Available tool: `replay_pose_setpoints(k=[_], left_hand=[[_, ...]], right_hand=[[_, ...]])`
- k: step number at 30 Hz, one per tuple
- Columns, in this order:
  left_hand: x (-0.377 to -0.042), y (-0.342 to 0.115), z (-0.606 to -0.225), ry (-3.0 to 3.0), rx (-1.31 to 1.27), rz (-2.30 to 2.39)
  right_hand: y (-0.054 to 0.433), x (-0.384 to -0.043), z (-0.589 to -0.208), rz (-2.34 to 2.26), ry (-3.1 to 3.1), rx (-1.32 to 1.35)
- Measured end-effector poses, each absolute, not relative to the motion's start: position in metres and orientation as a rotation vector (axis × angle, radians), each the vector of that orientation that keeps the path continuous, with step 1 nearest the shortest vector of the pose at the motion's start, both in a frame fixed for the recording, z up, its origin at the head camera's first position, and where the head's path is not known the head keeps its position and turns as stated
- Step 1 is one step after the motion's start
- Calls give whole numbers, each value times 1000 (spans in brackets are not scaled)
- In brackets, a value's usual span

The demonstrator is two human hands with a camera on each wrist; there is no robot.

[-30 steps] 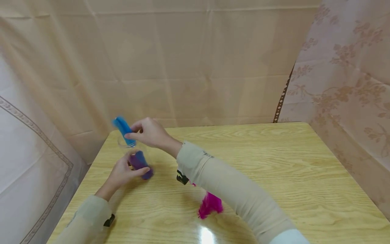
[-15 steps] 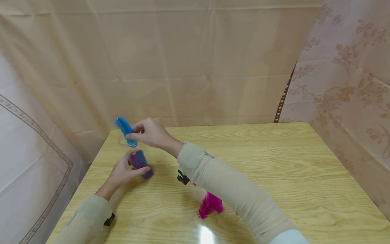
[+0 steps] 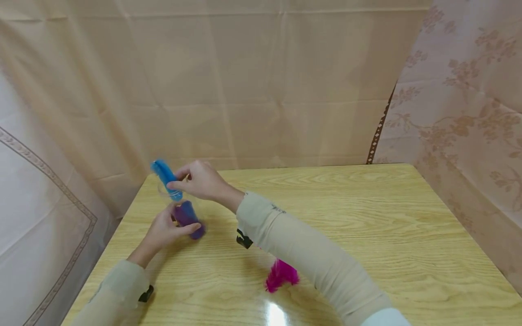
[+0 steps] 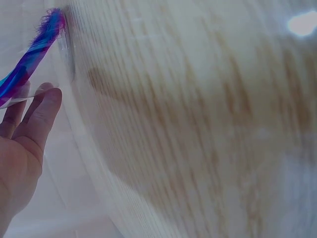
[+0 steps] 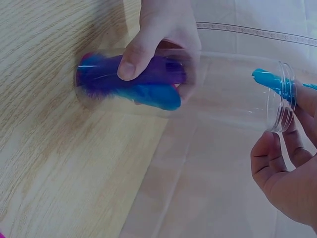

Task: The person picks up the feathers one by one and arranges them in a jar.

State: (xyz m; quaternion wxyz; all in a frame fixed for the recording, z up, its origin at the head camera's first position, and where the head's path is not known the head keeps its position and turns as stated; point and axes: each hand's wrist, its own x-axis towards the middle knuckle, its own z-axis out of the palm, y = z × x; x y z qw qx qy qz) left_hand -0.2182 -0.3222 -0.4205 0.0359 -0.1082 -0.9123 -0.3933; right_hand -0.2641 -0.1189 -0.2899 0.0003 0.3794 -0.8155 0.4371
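Note:
My left hand [image 3: 165, 228] grips a tall clear plastic jar [image 5: 228, 84] around its lower half. Purple and blue feathers [image 5: 143, 79] lie in the jar's bottom part, seen through the wall. The jar stands tilted on the table, its threaded mouth [image 5: 282, 99] up and to the left in the head view. At that mouth my right hand [image 3: 204, 180] pinches a bright blue feather [image 3: 164, 172]. The feather's lower end is inside the jar just below the rim, while its upper end sticks out above. The left wrist view shows the feathers in the jar [image 4: 32, 59] and the left fingers.
A magenta feather [image 3: 281, 274] lies on the wood-grain table [image 3: 367, 217], partly hidden by the right forearm. Beige curtains [image 3: 261, 90] hang behind the table, with a floral cloth [image 3: 469, 113] to the right and a white cloth [image 3: 45, 208] to the left.
My right hand has sunk slightly, and the blue feather's lower end is a little deeper in the jar's mouth. The left hand and jar have stayed in place.

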Motion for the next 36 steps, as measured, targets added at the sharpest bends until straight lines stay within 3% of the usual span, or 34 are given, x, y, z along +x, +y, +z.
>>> replay_pose_setpoints(k=[36], left_hand=[[-219, -321, -420, -2839, -315, -1199]], right_hand=[[-114, -262, -294, 1463, -2486, 1246]])
